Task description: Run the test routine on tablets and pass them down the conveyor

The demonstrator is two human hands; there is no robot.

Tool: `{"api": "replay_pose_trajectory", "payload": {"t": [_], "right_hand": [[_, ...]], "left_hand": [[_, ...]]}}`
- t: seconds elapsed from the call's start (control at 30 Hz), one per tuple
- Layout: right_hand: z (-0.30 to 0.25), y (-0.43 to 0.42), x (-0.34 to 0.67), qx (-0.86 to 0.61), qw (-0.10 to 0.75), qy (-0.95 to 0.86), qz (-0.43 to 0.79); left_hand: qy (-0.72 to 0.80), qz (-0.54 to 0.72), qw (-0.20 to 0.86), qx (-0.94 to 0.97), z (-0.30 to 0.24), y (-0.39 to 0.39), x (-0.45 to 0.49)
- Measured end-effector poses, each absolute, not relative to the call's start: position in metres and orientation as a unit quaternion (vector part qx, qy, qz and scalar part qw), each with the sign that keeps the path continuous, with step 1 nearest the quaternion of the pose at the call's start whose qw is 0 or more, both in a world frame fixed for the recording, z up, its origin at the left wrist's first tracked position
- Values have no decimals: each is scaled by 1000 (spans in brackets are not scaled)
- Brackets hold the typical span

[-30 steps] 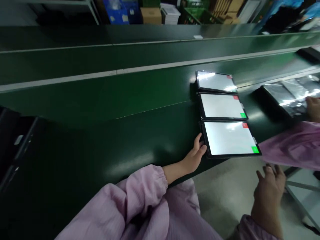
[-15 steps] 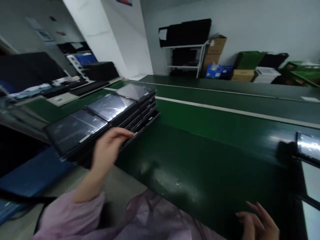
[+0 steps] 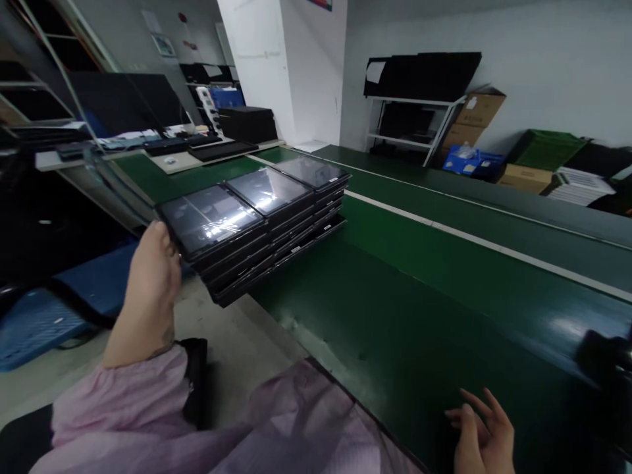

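Three stacks of dark-screened tablets stand side by side on the near left end of the green belt (image 3: 395, 283). My left hand (image 3: 148, 276) is at the left corner of the top tablet (image 3: 212, 217) on the nearest stack, fingers curled round its edge. The middle stack (image 3: 269, 191) and the far stack (image 3: 313, 172) lie beyond it, untouched. My right hand (image 3: 481, 434) hovers low at the belt's near edge, fingers spread, holding nothing. Pink sleeves cover both my arms.
A metal shelf with black trays (image 3: 419, 79) stands by the back wall, with cardboard boxes (image 3: 478, 108) and a blue crate (image 3: 469, 161) beside it. A bench with dark gear (image 3: 197, 148) runs behind the stacks. A blue mat (image 3: 34, 322) lies on the floor.
The view has swung left, away from three lit tablets, to the dark stacks. My left hand left the lit tablet and reached the near stack's top tablet. My right hand stays open.
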State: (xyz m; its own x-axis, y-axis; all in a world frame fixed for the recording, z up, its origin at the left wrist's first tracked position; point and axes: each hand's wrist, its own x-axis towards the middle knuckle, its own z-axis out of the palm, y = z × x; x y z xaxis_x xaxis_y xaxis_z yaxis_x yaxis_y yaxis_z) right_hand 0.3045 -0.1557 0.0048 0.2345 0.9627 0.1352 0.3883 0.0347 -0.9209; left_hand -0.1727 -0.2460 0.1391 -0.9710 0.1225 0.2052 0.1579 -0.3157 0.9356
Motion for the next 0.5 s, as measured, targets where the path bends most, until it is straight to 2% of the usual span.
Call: {"api": "replay_pose_trajectory", "payload": {"t": [0.13, 0.2, 0.33, 0.5], "right_hand": [[-3, -148, 311, -620, 463, -544, 323], [-8, -140, 317, -618, 452, -548, 338], [-7, -123, 320, -617, 421, -565, 351], [9, -100, 309, -620, 381, -588, 352]], "left_hand": [[-547, -836, -46, -11, 155, -271, -156], [-570, -814, -96, 61, 159, -284, -151], [-715, -650, -242, 84, 153, -296, -157], [-763, -528, -373, 23, 144, -275, -167]]}}
